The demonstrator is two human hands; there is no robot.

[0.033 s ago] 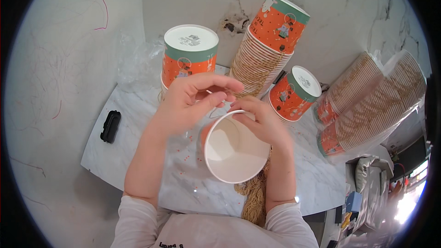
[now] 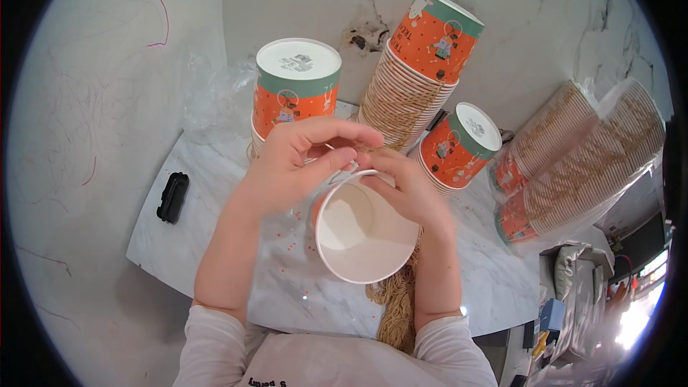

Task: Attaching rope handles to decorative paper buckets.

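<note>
Lying at the far left of the marbled table (image 2: 204, 193), a black case (image 2: 173, 198) is sitting apart from the work. Next, a left-hand cup stack (image 2: 295, 104) is standing bottom-up behind the left hand (image 2: 301, 161), whose fingers are curling toward the thumb above the cup's rim; whether they are pinching anything, I cannot tell. Just right of that, the white-lined paper cup (image 2: 365, 233) is tilting its open mouth toward the wearer, above the table. It is probably going to handle as very light, its smooth wall denting if squeezed, its rolled rim staying stiffer and giving the safer hold. Below it, a tan cord bundle (image 2: 395, 308) is trailing toward the table edge, looking soft and likely to tangle. The right hand (image 2: 403, 180) is grasping the cup by its upper rim, thumb lapping inside. Farther right, plastic-wrapped cup stacks (image 2: 591, 165) are leaning.
</note>
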